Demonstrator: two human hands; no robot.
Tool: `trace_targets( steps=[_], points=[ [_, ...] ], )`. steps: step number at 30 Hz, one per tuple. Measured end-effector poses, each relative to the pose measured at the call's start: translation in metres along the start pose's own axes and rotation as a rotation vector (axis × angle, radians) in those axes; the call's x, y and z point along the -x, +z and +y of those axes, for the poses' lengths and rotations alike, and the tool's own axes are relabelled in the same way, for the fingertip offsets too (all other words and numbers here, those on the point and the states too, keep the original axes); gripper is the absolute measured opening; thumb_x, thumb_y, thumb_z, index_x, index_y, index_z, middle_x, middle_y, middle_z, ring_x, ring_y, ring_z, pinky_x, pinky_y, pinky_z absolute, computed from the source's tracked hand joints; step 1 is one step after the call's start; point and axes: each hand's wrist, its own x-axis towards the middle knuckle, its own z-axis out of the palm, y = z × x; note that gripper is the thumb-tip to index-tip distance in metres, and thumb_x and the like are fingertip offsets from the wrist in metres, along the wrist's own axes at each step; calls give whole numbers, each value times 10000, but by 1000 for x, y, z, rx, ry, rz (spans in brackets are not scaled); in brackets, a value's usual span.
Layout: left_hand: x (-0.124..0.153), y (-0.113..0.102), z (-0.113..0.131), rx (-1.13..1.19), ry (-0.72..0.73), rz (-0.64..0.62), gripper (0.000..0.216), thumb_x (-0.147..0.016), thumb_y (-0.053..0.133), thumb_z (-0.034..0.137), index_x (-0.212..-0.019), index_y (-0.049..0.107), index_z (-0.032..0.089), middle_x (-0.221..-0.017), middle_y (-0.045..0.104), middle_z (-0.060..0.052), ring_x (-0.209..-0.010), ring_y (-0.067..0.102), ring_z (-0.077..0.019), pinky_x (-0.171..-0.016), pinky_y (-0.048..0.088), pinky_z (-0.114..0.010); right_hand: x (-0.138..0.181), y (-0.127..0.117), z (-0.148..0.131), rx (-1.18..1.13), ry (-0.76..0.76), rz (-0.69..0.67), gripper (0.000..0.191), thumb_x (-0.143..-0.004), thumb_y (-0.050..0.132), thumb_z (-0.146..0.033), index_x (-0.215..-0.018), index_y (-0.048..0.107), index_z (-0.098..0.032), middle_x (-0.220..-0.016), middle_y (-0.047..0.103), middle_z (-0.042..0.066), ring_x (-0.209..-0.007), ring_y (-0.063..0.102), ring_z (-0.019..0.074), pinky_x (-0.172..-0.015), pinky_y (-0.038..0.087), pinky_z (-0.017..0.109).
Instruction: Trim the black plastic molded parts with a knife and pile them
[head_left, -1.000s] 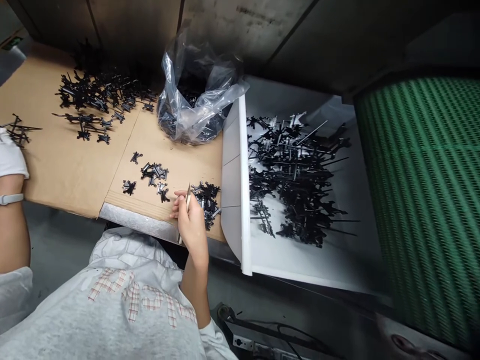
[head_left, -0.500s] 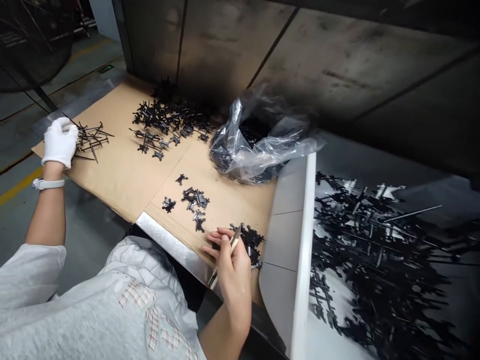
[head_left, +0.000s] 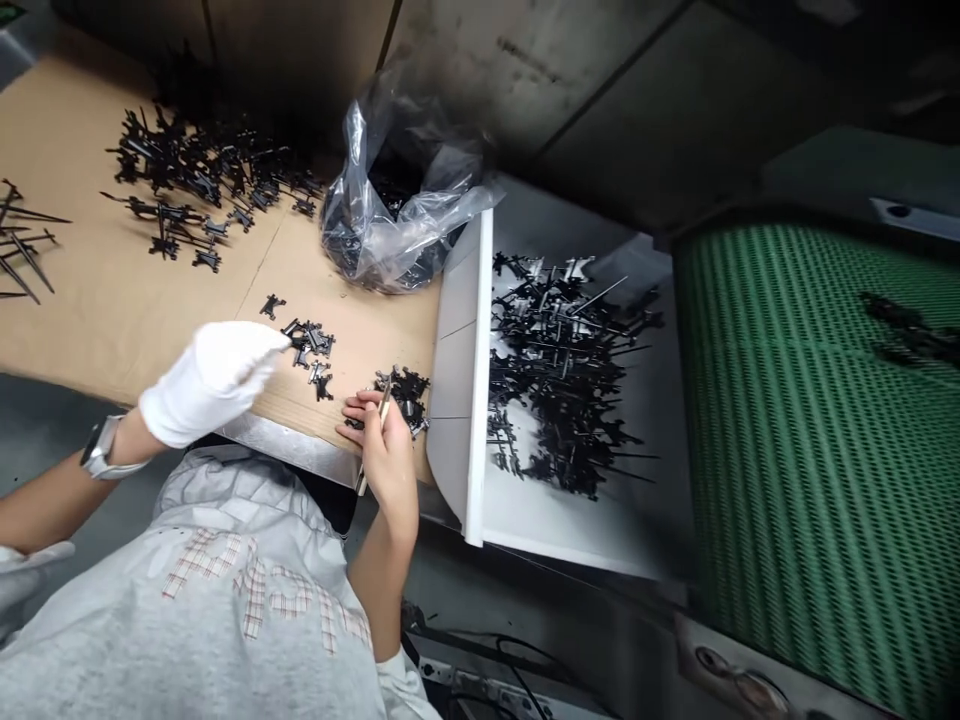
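Cardboard sheet (head_left: 135, 320): right hand (head_left: 379, 445) pinches a slim knife (head_left: 384, 415), long axis slanting toward the chest; gloved left hand (head_left: 214, 385), fingers pressed together, beside black plastic parts (head_left: 307, 342)

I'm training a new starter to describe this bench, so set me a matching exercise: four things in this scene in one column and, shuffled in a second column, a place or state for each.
Things
1. Left hand
2. Right hand
3. Clear plastic bag
4. Green mesh belt

Places or states
A. Grips a slim tool beside a heap of black plastic parts
B. Lies right of the white tray, with a few black pieces on it
C. Wears a white glove
D. Sits on the cardboard sheet, beside the white tray

Right pairs: 1-C, 2-A, 3-D, 4-B
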Motion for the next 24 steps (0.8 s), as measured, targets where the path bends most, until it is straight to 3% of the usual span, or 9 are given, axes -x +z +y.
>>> trace_targets(
  steps=[2, 5, 10, 13, 16, 19, 21, 24],
  points=[
    [-6, 11, -7, -117, 96, -21, 399, -1032, 414, 390, -1053, 724, 140, -960, 749, -132, -981, 721, -240, -805, 537, -353, 1, -4, -3, 42, -23, 20, 318, -995, 404, -470, -1006, 581, -206, -1051, 688, 107, -949, 716, 197, -639, 648, 294],
    [-6, 11, -26, -277, 178, -25, 367, -1046, 426, 338, -1141, 721, 141, -1085, 763, -154, -1020, 726, -281, -896, 569, -416, 3, -2, -11, 139, -63, 43, 288, -1010, 378, -409, -1002, 587, -211, -994, 699, 98, -889, 709, 209, -626, 617, 309],
    [4, -1, -41, -365, 143, 34, 374, -1040, 437, 320, -1176, 706, 98, -1153, 753, -185, -1039, 728, -321, -925, 584, -462, -5, 28, -19, 365, -131, 60, 127, -909, 592, -233, -1024, 636, -201, -1055, 688, 119, -1035, 660, 279, -962, 542, 444],
    [14, -8, -37, -290, 64, 68, 389, -1023, 450, 344, -1193, 698, 97, -1139, 753, -178, -1051, 724, -313, -965, 575, -453, -13, 43, -19, 476, -129, 41, 98, -874, 615, -160, -965, 645, -180, -1048, 661, 138, -1013, 647, 300, -966, 516, 469],
    [19, -11, -25, -104, -143, 68, 407, -996, 462, 407, -1173, 695, 124, -1127, 752, -149, -1041, 719, -284, -993, 558, -414, -15, 43, -22, 536, -150, 2, 100, -895, 589, -149, -968, 653, -174, -1066, 654, 134, -1011, 645, 287, -965, 503, 446],
    [15, -7, -8, 167, -370, -99, 428, -971, 454, 500, -1111, 676, 163, -994, 760, -97, -870, 721, -238, -884, 575, -373, -7, 31, -33, 545, -205, -89, 88, -901, 621, -167, -971, 667, -195, -995, 684, 75, -953, 656, 241, -922, 502, 369],
    [7, -3, 2, 362, -439, -283, 427, -956, 437, 560, -971, 646, 188, -771, 719, -41, -661, 675, -190, -699, 567, -314, 0, 22, -42, 536, -268, -168, 40, -900, 642, -189, -919, 668, -214, -879, 682, 25, -856, 649, 207, -836, 498, 319],
    [-8, 3, 12, 676, -502, -514, 437, -892, 505, 631, -779, 531, 210, -516, 549, 29, -424, 517, -129, -449, 411, -230, 8, 11, -55, 519, -368, -239, 52, -900, 648, -197, -851, 656, -215, -793, 653, 3, -758, 620, 182, -719, 470, 291]
  ],
)
